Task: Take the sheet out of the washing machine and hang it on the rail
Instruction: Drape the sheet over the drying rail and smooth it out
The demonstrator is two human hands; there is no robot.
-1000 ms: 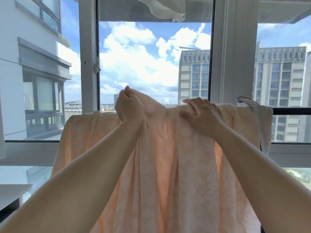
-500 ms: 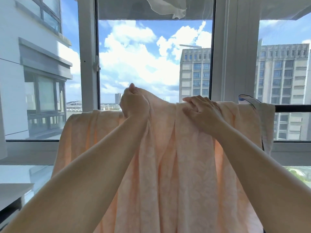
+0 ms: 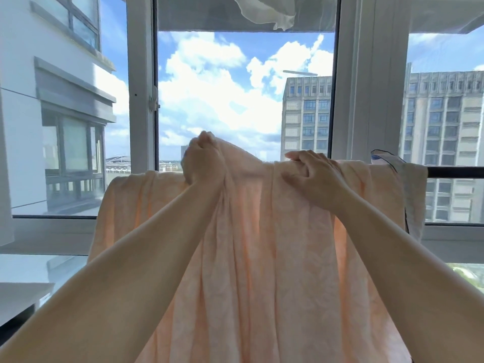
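Note:
A pale peach patterned sheet [image 3: 262, 258] hangs over a dark horizontal rail [image 3: 455, 172] in front of the window, falling in long folds below the frame. My left hand [image 3: 204, 159] grips a bunch of the sheet and holds it lifted a little above the rail line. My right hand [image 3: 311, 174] rests on top of the sheet at the rail, its fingers curled and pinching a fold. The sheet hides most of the rail; only its right end shows. The washing machine is out of view.
A white cloth with a dark blue edge [image 3: 408, 189] hangs on the rail just right of the sheet. White window frames [image 3: 366, 87] stand close behind. A white fabric [image 3: 267, 11] hangs overhead. A white ledge [image 3: 23, 286] lies at lower left.
My left hand has lifted its bunch of sheet slightly higher and shifted a little right. My right hand's fingers have curled tighter on the fold at the rail.

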